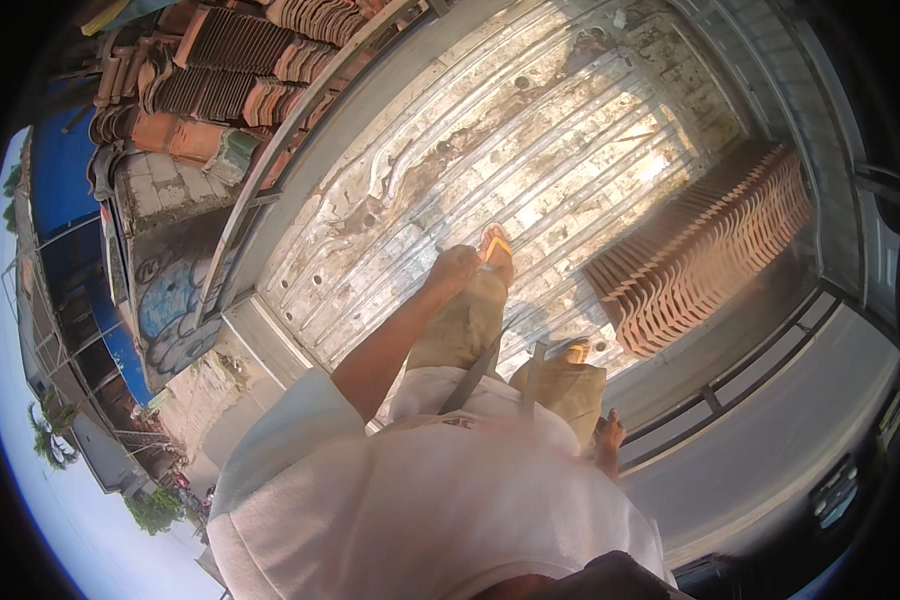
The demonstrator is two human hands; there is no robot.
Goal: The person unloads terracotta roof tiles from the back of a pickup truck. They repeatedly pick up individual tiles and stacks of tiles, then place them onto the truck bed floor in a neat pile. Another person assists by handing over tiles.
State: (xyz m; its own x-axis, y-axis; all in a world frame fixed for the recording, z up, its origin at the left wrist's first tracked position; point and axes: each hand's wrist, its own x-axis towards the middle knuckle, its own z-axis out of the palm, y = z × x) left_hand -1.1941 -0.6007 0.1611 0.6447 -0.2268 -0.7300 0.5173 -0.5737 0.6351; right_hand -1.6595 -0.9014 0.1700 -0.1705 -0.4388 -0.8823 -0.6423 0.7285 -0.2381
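My left hand [455, 266] hangs in front of my left knee, near my sandalled left foot [496, 249]. Its fingers are curled together, and nothing shows in them. Beside my right thigh, partly hidden by my shirt, is my right hand [609, 436]; its fingers are loosely apart and no object shows in it. Closest to that side is a long row of wavy terracotta roof tiles [700, 245], standing on edge, packed against one another. The row sits on the worn, ribbed metal truck bed [510, 140] where I stand. Neither hand touches the tiles.
Low metal side walls [315, 165] and rails border the bed. Outside, at upper left, are several stacked rows of terracotta tiles [235, 50] above a painted wall [170, 310]. A road [770, 440] with vehicles runs along the right side.
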